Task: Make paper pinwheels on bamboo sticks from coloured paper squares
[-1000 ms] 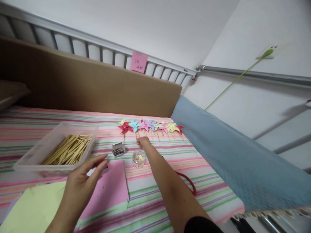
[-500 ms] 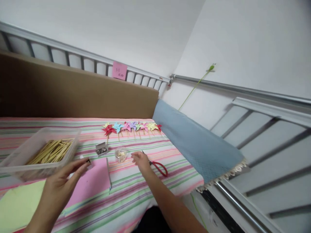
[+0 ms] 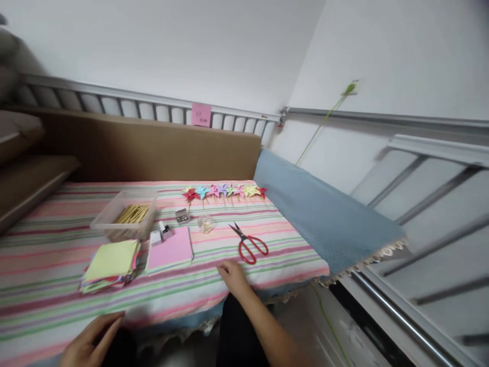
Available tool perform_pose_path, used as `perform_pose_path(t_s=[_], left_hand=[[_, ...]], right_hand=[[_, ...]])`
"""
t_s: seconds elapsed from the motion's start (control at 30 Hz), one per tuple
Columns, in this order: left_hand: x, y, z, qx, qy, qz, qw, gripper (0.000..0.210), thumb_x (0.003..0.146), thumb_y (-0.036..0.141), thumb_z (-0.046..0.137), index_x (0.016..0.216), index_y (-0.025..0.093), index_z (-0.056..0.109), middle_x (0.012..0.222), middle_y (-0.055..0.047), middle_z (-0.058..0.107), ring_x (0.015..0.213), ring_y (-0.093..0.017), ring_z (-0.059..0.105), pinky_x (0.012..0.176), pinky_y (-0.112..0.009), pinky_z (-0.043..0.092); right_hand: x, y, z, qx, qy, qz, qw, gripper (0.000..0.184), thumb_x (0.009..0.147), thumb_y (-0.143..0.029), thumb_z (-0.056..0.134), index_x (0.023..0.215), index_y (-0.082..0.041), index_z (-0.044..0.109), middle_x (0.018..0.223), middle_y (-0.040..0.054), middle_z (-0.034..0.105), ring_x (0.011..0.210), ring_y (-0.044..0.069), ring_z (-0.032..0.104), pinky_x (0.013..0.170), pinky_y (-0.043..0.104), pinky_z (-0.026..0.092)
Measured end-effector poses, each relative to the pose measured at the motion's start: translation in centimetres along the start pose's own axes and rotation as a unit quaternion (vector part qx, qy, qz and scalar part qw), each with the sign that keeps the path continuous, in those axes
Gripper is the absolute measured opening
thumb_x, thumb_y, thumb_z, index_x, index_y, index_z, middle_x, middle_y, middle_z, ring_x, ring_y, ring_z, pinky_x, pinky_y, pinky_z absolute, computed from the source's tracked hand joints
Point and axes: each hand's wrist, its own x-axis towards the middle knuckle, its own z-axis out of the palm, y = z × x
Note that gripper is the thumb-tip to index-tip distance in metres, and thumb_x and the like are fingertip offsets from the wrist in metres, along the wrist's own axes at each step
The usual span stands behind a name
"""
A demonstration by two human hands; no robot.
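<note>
My left hand (image 3: 94, 339) is low at the table's front edge, its thumb and fingers stretched forward with a gap between them and nothing visible in it. On the striped cloth, my right hand (image 3: 232, 275) rests loosely curled, nothing seen in its fingers. Red-handled scissors (image 3: 250, 244) lie just beyond it, blades partly apart. Between the hands is a pink paper stack (image 3: 173, 250); on its far left corner stand a small white box (image 3: 156, 237) and a small dark bottle with a white cap (image 3: 165, 230). Left of it lies a yellow-topped stack of coloured paper (image 3: 112, 260).
A clear plastic tub (image 3: 100, 223) holds thin wooden sticks (image 3: 133, 214). A small box of metal bits (image 3: 182, 216) and a round clear container (image 3: 206, 224) stand further back. Several paper pinwheels (image 3: 223, 190) line the far side before a brown board (image 3: 153, 153).
My left hand has drawn back from above the pink paper, where it pinched something small and dark. My right hand has moved nearer to me. The view has shifted, showing more of the table.
</note>
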Motion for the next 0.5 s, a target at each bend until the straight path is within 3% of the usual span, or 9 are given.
perform_pose_path(t_s=[0.13, 0.23, 0.3, 0.5], left_hand=[[-1.1, 3.5, 0.0, 0.02, 0.02, 0.004, 1.0, 0.03, 0.078, 0.051, 0.056, 0.084, 0.027, 0.072, 0.091, -0.003, 0.076, 0.09, -0.026, 0.069, 0.086, -0.037, 0.053], [-0.9, 5.2, 0.6, 0.052, -0.007, 0.017, 0.998, 0.028, 0.084, 0.043, 0.05, 0.086, 0.024, 0.07, 0.093, -0.006, 0.075, 0.091, -0.024, 0.068, 0.086, -0.035, 0.051], [-0.8, 5.7, 1.0, 0.095, -0.041, 0.012, 0.995, 0.028, 0.086, 0.039, 0.047, 0.087, 0.023, 0.069, 0.093, -0.007, 0.074, 0.089, -0.024, 0.067, 0.084, -0.035, 0.05], [-1.6, 5.9, 1.1, 0.184, -0.058, 0.026, 0.981, 0.029, 0.088, 0.03, 0.041, 0.089, 0.02, 0.067, 0.095, -0.009, 0.072, 0.09, -0.024, 0.066, 0.083, -0.033, 0.046]], right_hand=[[0.6, 0.4, 0.4, 0.006, -0.037, 0.019, 0.999, 0.017, 0.075, -0.021, 0.055, 0.075, -0.019, 0.071, 0.074, 0.0049, 0.071, 0.071, 0.02, 0.064, 0.069, 0.028, 0.046], [0.5, 0.8, 0.3, 0.014, -0.065, 0.039, 0.997, 0.019, 0.077, -0.026, 0.053, 0.075, -0.017, 0.07, 0.068, 0.0044, 0.07, 0.061, 0.019, 0.063, 0.061, 0.027, 0.046], [0.4, 1.1, 0.2, 0.018, -0.077, 0.046, 0.996, 0.02, 0.077, -0.026, 0.051, 0.076, -0.017, 0.069, 0.067, 0.0042, 0.069, 0.058, 0.018, 0.062, 0.058, 0.027, 0.046], [0.2, 1.6, 0.1, 0.02, -0.088, 0.051, 0.995, 0.02, 0.075, -0.026, 0.052, 0.075, -0.016, 0.069, 0.069, 0.004, 0.069, 0.06, 0.017, 0.063, 0.06, 0.026, 0.048]])
